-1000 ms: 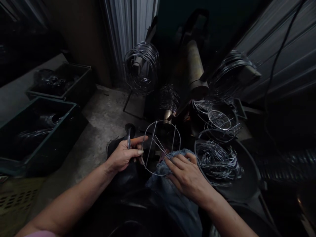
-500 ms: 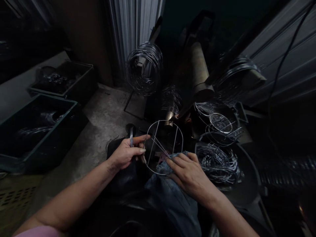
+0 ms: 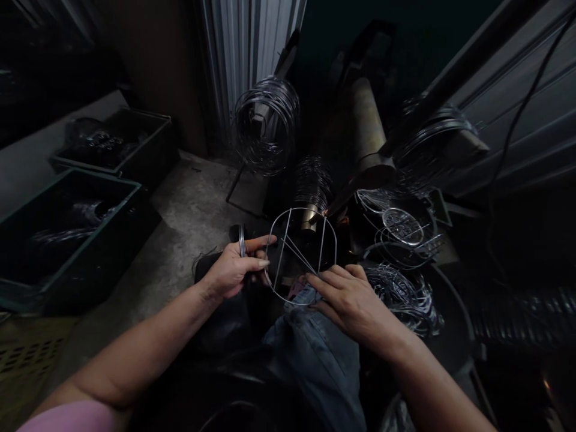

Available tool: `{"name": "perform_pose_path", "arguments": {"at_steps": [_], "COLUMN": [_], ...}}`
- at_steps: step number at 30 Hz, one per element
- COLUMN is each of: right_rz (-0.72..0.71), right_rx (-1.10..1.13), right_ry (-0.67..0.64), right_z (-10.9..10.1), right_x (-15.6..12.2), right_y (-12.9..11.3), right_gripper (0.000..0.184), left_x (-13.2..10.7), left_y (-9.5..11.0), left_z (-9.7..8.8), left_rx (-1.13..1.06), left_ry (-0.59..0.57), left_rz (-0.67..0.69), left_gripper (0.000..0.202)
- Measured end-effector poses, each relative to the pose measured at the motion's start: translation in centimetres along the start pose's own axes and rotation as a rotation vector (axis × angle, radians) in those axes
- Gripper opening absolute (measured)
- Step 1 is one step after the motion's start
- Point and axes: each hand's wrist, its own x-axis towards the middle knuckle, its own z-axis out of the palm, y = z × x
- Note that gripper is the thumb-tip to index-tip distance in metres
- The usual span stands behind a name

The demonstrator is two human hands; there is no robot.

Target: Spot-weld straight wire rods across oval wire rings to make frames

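Observation:
A round wire frame [image 3: 302, 255] with straight cross wires stands upright between my two hands, over my knee in blue jeans [image 3: 315, 354]. My left hand [image 3: 234, 270] pinches the frame's left rim between thumb and fingers, and a small bundle of wire rings [image 3: 242, 240] hangs around its fingers. My right hand [image 3: 351, 297] is closed on the frame's lower right rim, fingers pressed on the wire. The top of the frame sits just below the tip of a dark machine [image 3: 328, 207].
A dark pan [image 3: 450, 336] at my right holds a tangle of wire pieces [image 3: 405, 294]. Finished wire frames [image 3: 400, 225] lie behind it. Wire coils [image 3: 265, 123] hang on stands ahead. Two green crates [image 3: 90, 198] with wire parts sit on the concrete floor at left.
Both hands have raised the wire frame a little and moved it toward the machine tip. The view has shifted slightly to the left.

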Motion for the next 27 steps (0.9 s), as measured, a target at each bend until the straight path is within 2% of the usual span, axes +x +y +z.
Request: {"name": "perform_pose_path", "arguments": {"at_steps": [8, 16, 18, 22, 25, 27], "right_rz": [-0.011, -0.022, -0.022, -0.003, 0.005, 0.004], "right_rx": [0.019, 0.005, -0.036, -0.156, -0.208, -0.217], "right_ry": [-0.021, -0.007, -0.018, -0.022, -0.046, -0.055], "right_z": [-0.9, -1.3, -1.2, -0.3, 0.3, 0.6], "right_x": [0.4, 0.0, -0.1, -0.1, 0.0, 0.1], "right_y": [0.5, -0.2, -0.6, -1.1, -1.3, -1.3], "right_gripper": [0.03, 0.038, 0.041, 0.034, 0.032, 0.031], "left_x": [0.3, 0.0, -0.4, -1.4, -1.6, -1.5], "left_y": [0.0, -0.6, -0.8, -1.6, -2.2, -2.5], "left_z": [0.0, 0.1, 0.0, -0.1, 0.1, 0.2], "left_rx": [-0.037, -0.121, -0.154, -0.182, -0.171, -0.161], "left_ry": [-0.022, -0.023, -0.015, -0.014, -0.027, 0.005], "left_rz": [-0.007, -0.039, -0.069, -0.125, -0.121, -0.11], "left_gripper": [0.05, 0.045, 0.043, 0.041, 0.037, 0.03]}}
